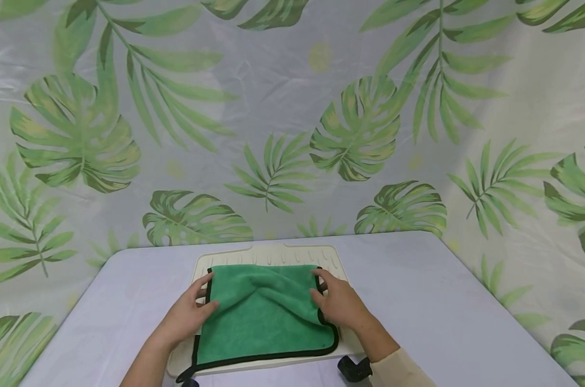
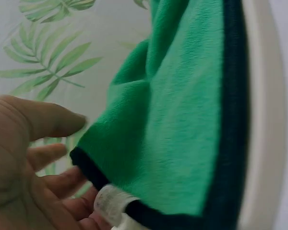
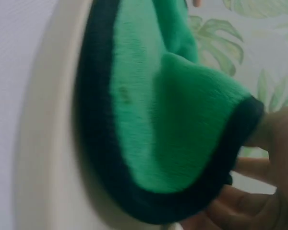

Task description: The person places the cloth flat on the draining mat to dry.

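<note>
A: Hands?
B: Left hand (image 1: 187,313) spread loosely, touching green cloth (image 1: 263,329), left edge. Right hand (image 1: 343,305) at right edge; can't tell if pinching.
A: Cloth?
B: Lower centre, over cream board (image 1: 268,255). White surface (image 1: 418,306), leaf-print backdrop (image 1: 273,107).

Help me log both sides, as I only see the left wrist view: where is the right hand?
Observer: The right hand is at the right edge of the green cloth.
Operator: Does anything stick out at a corner?
Observer: Yes, a black loop at the near left corner.
Operator: What shows of the pale board past the far edge?
Observer: A strip with ridges.
</note>
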{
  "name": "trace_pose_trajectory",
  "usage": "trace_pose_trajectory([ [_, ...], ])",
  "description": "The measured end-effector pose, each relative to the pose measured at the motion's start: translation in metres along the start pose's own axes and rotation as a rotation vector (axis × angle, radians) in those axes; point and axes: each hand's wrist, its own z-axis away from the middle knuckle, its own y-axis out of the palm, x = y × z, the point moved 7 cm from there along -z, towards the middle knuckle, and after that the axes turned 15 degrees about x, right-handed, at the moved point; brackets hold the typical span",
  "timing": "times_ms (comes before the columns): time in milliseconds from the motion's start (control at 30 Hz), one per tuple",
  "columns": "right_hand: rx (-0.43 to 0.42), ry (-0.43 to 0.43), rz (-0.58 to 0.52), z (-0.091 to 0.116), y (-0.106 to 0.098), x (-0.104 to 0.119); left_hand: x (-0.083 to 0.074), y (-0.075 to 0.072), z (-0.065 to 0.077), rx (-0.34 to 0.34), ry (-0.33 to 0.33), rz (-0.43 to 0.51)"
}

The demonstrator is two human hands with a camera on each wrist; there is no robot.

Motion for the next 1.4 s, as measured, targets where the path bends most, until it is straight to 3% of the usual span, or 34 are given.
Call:
trace_pose_trajectory([
  [133, 0.113, -0.019, -0.08, 0.001, 0.003, -0.001, 0.0, -0.002, 0.002, 0.018, -0.013, -0.038],
  [200, 0.12, -0.042, -0.077, 0.0, 0.003, 0.0, 0.001, -0.002, 0.001, 0.01, -0.012, -0.059],
  [267, 0.048, -0.065, -0.006, 0.0, -0.001, 0.0, 0.002, -0.003, 0.0, -0.023, -0.01, -0.098],
  [400, -0.174, -0.053, 0.137, 0.001, -0.013, -0.001, 0.005, -0.009, 0.001, -0.138, -0.024, -0.174],
  [500, -0.222, -0.037, 0.119, -0.001, -0.013, -0.004, 0.007, -0.012, 0.003, -0.202, -0.035, -0.196],
  [600, -0.184, -0.021, 0.035, -0.004, -0.009, -0.01, 0.009, -0.01, 0.002, -0.202, -0.025, -0.128],
  [733, -0.156, -0.012, -0.076, -0.008, -0.003, -0.015, 0.013, -0.003, -0.003, -0.182, -0.015, 0.031],
  [867, -0.171, -0.023, -0.158, -0.011, 0.0, -0.018, 0.015, 0.001, -0.008, -0.2, -0.018, 0.093],
  [1033, -0.139, -0.031, -0.212, -0.013, 0.004, -0.018, 0.013, 0.001, -0.008, -0.235, -0.029, 0.068],
  [1200, -0.052, -0.079, -0.161, -0.017, 0.01, -0.011, 0.01, -0.004, -0.005, -0.255, -0.04, 0.039],
  [1400, -0.056, -0.078, -0.102, -0.015, 0.008, -0.011, 0.005, -0.009, -0.002, -0.284, -0.039, -0.09],
])
